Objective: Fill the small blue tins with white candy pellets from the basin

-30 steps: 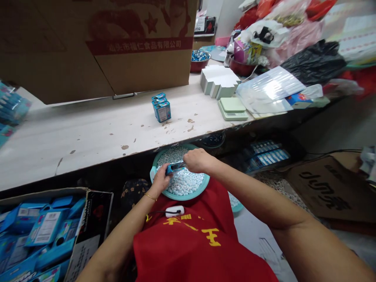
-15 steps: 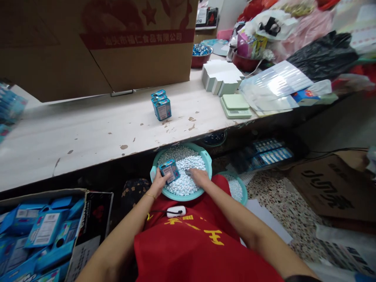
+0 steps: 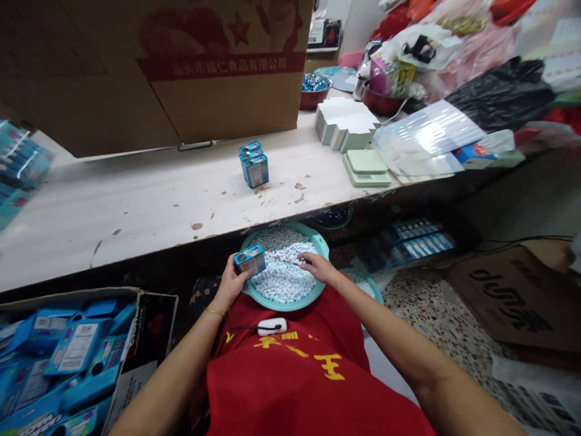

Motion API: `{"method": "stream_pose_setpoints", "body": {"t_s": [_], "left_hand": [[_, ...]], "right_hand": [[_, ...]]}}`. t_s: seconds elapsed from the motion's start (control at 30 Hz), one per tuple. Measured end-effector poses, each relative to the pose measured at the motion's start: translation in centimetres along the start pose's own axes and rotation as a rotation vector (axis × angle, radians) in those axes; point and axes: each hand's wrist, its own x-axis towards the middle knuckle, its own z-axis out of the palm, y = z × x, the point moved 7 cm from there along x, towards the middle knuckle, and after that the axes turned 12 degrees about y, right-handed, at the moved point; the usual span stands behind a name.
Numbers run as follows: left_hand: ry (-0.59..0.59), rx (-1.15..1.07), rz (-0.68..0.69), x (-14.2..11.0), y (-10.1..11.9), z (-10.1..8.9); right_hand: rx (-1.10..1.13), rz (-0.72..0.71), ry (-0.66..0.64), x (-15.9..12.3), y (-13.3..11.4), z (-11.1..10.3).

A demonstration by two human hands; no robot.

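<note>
A teal basin (image 3: 318, 242) full of small white and pale blue candies (image 3: 284, 275) sits on my lap below the table edge. My left hand (image 3: 231, 281) is closed on a small blue tin box (image 3: 250, 260) at the basin's left rim. My right hand (image 3: 318, 266) rests on the candies at the right side, fingers pinched low among them; what they hold is too small to make out. Three matching blue tins (image 3: 255, 165) stand in a row on the white worn table (image 3: 136, 206).
A large cardboard box (image 3: 158, 66) stands at the table's back. A pale green scale (image 3: 367, 168), white folded cartons (image 3: 345, 124) and plastic bags (image 3: 454, 66) lie at the right. A carton of blue tins (image 3: 68, 357) sits at my lower left. A second basin (image 3: 370, 287) lies on the floor.
My left hand carried the blue tin from the middle of the basin to its left rim and turned it upright. My right hand let go of the tin and dropped onto the candies.
</note>
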Motion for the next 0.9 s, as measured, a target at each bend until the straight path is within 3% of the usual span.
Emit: {"method": "stream_pose_setpoints", "body": {"t_s": [0.13,0.27,0.47,0.67,0.8,0.9], "left_hand": [[-0.007,0.235,0.137,-0.1,0.7,1.0],[-0.072,0.411,0.186,-0.5,1.1,3.3],[-0.133,0.537,0.27,-0.9,1.4,4.6],[-0.125,0.517,0.288,-1.0,1.3,4.6],[-0.122,0.472,0.231,-1.0,0.8,4.7],[-0.097,0.386,0.175,-0.8,0.1,4.1]], "right_hand": [[-0.032,-0.089,-0.018,-0.4,-3.4,-3.9],[-0.209,-0.193,-0.105,-0.5,-8.3,-6.0],[-0.678,-0.235,-0.197,-0.2,-13.6,-6.7],[-0.84,-0.306,-0.213,0.0,-17.4,-5.9],[-0.848,-0.318,-0.215,0.0,-17.9,-6.6],[-0.816,-0.276,-0.175,-0.4,-14.7,-7.8]]}}
